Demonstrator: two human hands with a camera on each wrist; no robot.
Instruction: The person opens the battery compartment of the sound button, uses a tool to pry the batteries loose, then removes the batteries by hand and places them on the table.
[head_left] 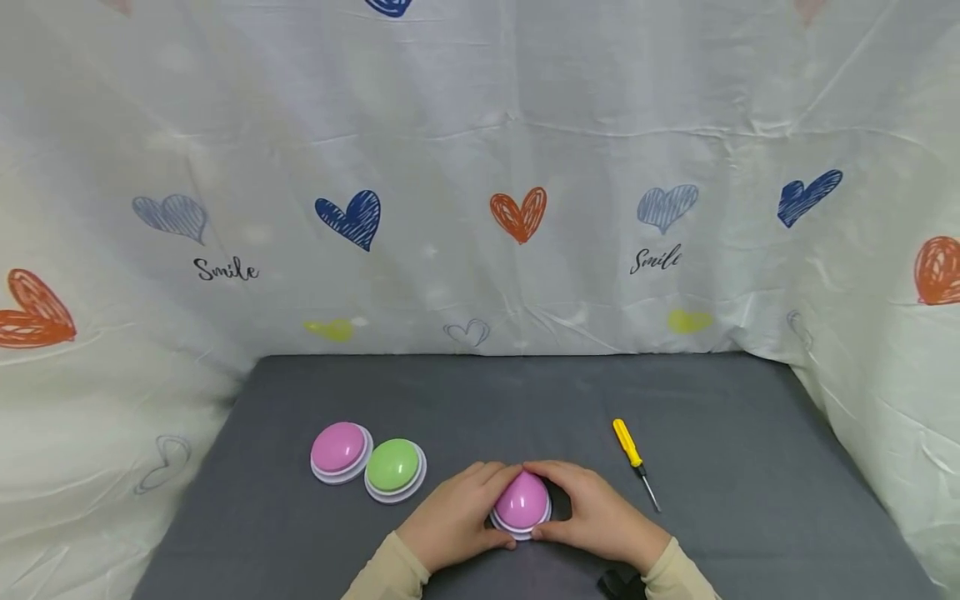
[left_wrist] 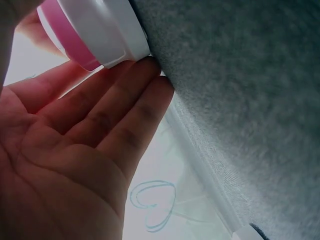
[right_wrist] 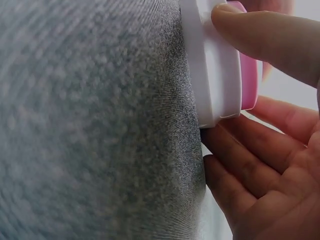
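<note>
A pink-domed push button (head_left: 522, 502) with a white base sits on the grey tabletop between both hands. My left hand (head_left: 459, 515) grips its left side, thumb near the front and fingers round the back. From the other side my right hand (head_left: 600, 515) holds it, the thumb pressed on the front of the base. In the left wrist view, fingertips lie right at the button's white base (left_wrist: 102, 27). The right wrist view shows the thumb on the white base (right_wrist: 220, 80) and several fingers beneath its edge in that view.
Left of the hands stand a green push button (head_left: 393, 465) and another pink push button (head_left: 339, 447), side by side. A yellow-handled screwdriver (head_left: 627, 442) lies to the right. A black object (head_left: 619, 586) is partly hidden by the right sleeve. A white heart-printed cloth (head_left: 450, 108) hangs behind the table.
</note>
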